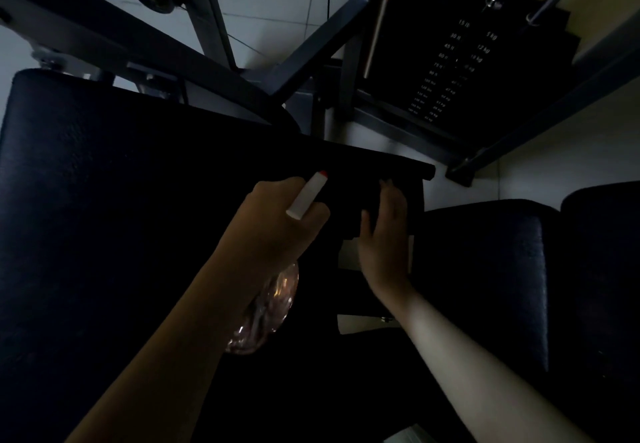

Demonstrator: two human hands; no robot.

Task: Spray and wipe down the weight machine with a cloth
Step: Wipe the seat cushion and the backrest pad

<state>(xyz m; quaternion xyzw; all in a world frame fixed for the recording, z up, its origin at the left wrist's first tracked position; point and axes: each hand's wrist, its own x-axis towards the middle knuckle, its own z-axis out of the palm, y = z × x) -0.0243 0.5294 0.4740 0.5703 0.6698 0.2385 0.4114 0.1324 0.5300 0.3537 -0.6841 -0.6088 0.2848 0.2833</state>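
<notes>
A large black padded cushion fills the left side and a second black padded cushion walls off the right. The narrow gap between them is crossed at its far end by a black horizontal bar. The left hand, gripping a clear plastic spray bottle, and the right hand occupy that gap. Beyond, dark grey steel frame beams cross (wedges of pale tiled floor stay open) beside the black weight stack.

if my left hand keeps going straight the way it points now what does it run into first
Most likely the black padded bar. The left hand grips the spray bottle, aimed up-right at it with the tip close; depth is unclear in the dark.
</notes>
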